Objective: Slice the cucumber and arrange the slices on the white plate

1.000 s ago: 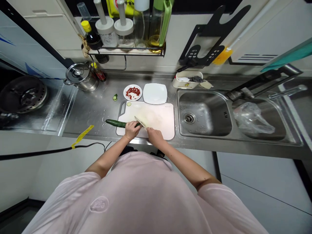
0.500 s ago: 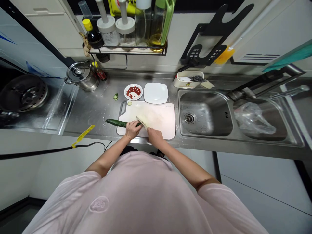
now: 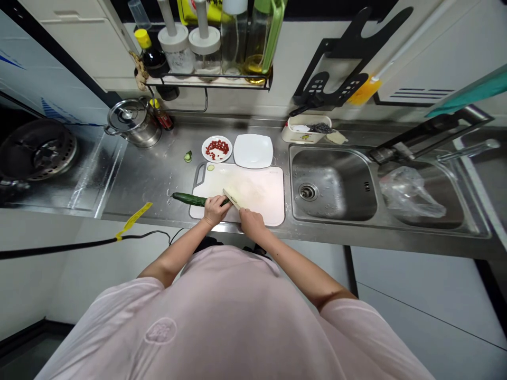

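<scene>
My left hand [image 3: 216, 210] is closed round the right part of a green cucumber [image 3: 189, 199], whose left end sticks out past the white cutting board [image 3: 261, 184]. In my right hand [image 3: 252, 222] is the handle of a knife [image 3: 231, 197]. The blade lies at the cucumber's right end, close to my left fingertips. A pale cucumber slice [image 3: 210, 168] rests near the board's handle. Behind the board are a white plate with chopped red pieces [image 3: 217, 149] and a bare white plate [image 3: 253, 151]. A small green cucumber end [image 3: 188, 156] sits on the counter.
A lidded steel pot [image 3: 134, 124] and a small red bottle [image 3: 162, 117] stand at the back left. To the right are a steel sink [image 3: 336, 184], a plastic bag [image 3: 410, 192] in the second basin, and a cream container [image 3: 304, 136]. A rack [image 3: 214, 80] holds jars and bottles above.
The knife blade and my right hand have shifted very slightly to the right. My left hand and the cucumber look unchanged.
</scene>
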Demonstrator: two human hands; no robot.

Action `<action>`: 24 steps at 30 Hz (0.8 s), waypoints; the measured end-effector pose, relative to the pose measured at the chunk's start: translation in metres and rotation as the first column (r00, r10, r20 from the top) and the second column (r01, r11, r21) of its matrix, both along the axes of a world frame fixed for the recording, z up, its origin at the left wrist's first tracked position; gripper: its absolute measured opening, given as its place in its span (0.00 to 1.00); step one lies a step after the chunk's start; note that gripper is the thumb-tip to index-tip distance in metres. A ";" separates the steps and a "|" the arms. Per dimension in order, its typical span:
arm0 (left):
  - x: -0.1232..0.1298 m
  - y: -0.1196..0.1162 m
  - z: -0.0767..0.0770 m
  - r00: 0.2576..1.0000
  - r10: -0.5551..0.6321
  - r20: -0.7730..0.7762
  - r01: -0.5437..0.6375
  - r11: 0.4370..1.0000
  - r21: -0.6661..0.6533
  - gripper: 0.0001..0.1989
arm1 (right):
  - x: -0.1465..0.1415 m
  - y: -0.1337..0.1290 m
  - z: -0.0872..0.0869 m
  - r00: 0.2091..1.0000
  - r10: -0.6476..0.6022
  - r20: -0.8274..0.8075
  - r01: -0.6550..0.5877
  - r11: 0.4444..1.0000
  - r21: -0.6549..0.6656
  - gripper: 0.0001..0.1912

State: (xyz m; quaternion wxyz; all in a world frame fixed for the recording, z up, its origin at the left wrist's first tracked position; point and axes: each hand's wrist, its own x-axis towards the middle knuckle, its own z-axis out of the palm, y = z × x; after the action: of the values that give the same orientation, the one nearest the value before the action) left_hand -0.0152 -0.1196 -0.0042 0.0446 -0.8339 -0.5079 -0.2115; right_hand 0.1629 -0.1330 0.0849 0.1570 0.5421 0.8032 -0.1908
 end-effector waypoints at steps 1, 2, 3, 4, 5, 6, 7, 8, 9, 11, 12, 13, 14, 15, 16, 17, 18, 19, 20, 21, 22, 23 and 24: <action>0.000 0.000 0.000 1.000 0.001 -0.001 -0.001 1.000 0.001 0.11 | -0.001 0.000 0.000 1.000 0.001 -0.003 -0.001 1.000 0.005 0.11; 0.000 0.000 0.000 1.000 0.003 -0.002 -0.003 1.000 -0.003 0.11 | -0.001 0.001 -0.001 1.000 0.005 -0.006 -0.005 1.000 0.010 0.11; 0.000 0.000 0.000 1.000 0.006 -0.002 -0.006 1.000 -0.012 0.11 | -0.002 0.001 -0.001 1.000 0.010 -0.008 -0.009 1.000 0.013 0.11; 0.000 0.000 0.000 1.000 0.009 -0.002 -0.009 1.000 -0.025 0.11 | -0.003 0.002 -0.001 1.000 0.015 -0.008 -0.015 1.000 0.014 0.11; 0.000 -0.001 0.001 1.000 0.010 -0.002 -0.010 0.999 -0.039 0.11 | -0.003 0.002 -0.002 1.000 0.017 -0.004 -0.017 1.000 0.014 0.11; 0.000 -0.001 0.001 1.000 0.010 -0.001 -0.010 0.999 -0.051 0.11 | -0.003 0.002 -0.003 1.000 0.016 0.000 -0.016 1.000 0.014 0.11; 0.000 -0.001 0.001 1.000 0.011 -0.001 -0.011 0.998 -0.059 0.11 | -0.002 0.002 -0.003 1.000 0.016 0.002 -0.016 1.000 0.015 0.11; 0.000 -0.001 0.001 1.000 0.012 0.000 -0.012 0.998 -0.063 0.11 | -0.001 0.001 -0.004 1.000 0.014 0.002 -0.014 1.000 0.014 0.11; 0.000 -0.001 0.002 1.000 0.013 0.000 -0.013 0.998 -0.065 0.12 | 0.000 0.000 -0.004 1.000 0.012 0.000 -0.012 1.000 0.013 0.11; 0.000 0.000 0.002 1.000 0.012 0.001 -0.012 0.998 -0.061 0.12 | 0.002 0.000 -0.004 1.000 0.006 -0.006 -0.006 1.000 0.009 0.12; 0.000 0.000 0.002 1.000 0.013 0.007 -0.012 0.998 -0.060 0.12 | 0.002 0.000 -0.004 1.000 0.005 -0.008 -0.005 1.000 0.006 0.12; 0.000 0.000 0.002 1.000 0.012 0.014 -0.011 0.998 -0.061 0.12 | 0.001 0.001 -0.003 1.000 0.004 -0.006 -0.004 1.000 0.003 0.12; 0.000 0.000 0.002 1.000 0.011 0.023 -0.009 0.998 -0.066 0.12 | 0.000 0.003 -0.002 1.000 0.005 -0.005 -0.005 1.000 0.002 0.12; 0.000 0.000 0.003 0.999 0.011 0.031 -0.008 0.997 -0.074 0.12 | -0.001 0.004 -0.002 1.000 0.008 -0.004 -0.008 1.000 0.002 0.12; 0.000 0.000 0.003 0.999 0.013 0.037 -0.010 0.997 -0.083 0.12 | -0.002 0.005 -0.001 1.000 0.012 -0.005 -0.012 1.000 0.000 0.12; 0.001 0.000 0.003 0.999 0.017 0.040 -0.013 0.996 -0.090 0.12 | -0.003 0.006 0.000 1.000 0.014 -0.004 -0.014 1.000 -0.001 0.12; 0.001 0.000 0.003 0.999 0.019 0.038 -0.015 0.995 -0.095 0.12 | -0.003 0.007 0.000 1.000 0.015 -0.004 -0.015 1.000 0.000 0.12; 0.001 0.000 0.003 0.999 0.021 0.035 -0.018 0.995 -0.098 0.12 | -0.003 0.007 -0.001 1.000 0.014 -0.004 -0.014 1.000 0.002 0.12; 0.001 0.000 0.003 0.999 0.025 0.032 -0.021 0.995 -0.097 0.12 | -0.003 0.006 -0.001 1.000 0.010 -0.002 -0.010 1.000 0.003 0.12; 0.001 0.000 0.003 0.999 0.027 0.030 -0.024 0.995 -0.096 0.12 | -0.002 0.005 -0.002 1.000 0.007 -0.002 -0.007 1.000 0.003 0.12; 0.001 0.000 0.003 0.999 0.027 0.028 -0.024 0.995 -0.096 0.12 | -0.001 0.004 -0.003 1.000 0.001 -0.003 -0.001 1.000 0.002 0.11; 0.001 0.000 0.003 0.999 0.026 0.025 -0.024 0.995 -0.095 0.12 | -0.001 0.003 -0.004 1.000 -0.004 -0.003 0.004 1.000 0.000 0.11; 0.001 0.000 0.003 0.999 0.026 0.024 -0.024 0.995 -0.093 0.12 | 0.000 0.002 -0.004 1.000 -0.008 -0.006 0.008 1.000 -0.001 0.11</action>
State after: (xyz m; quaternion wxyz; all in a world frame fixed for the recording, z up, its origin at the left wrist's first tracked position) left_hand -0.0137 -0.1197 -0.0013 0.0021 -0.8259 -0.5280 -0.1977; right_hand 0.1624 -0.1307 0.0806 0.1542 0.5447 0.8014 -0.1933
